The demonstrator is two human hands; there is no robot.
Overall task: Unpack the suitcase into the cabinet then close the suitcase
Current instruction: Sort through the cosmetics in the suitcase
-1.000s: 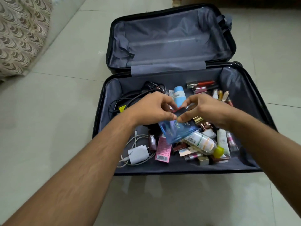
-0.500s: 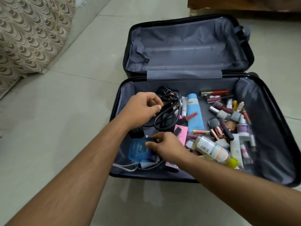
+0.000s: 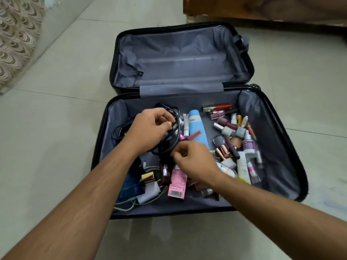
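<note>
Head view: your left hand [image 3: 150,128] grips the black cable [image 3: 173,136] in the open suitcase [image 3: 277,147]; your right hand [image 3: 195,162] pinches it lower down.

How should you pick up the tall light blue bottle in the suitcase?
Wrap a hand round the middle of the light blue bottle, coming from above. It lies flat on the lining, its long round body mostly bare, with a clear strip of lining on its right side for fingers. A white tube crowds its left side.

Nothing really readable here, just a barcode on the pink box [image 3: 177,182] and another on the white tube [image 3: 186,124], print's too tiny.
</note>
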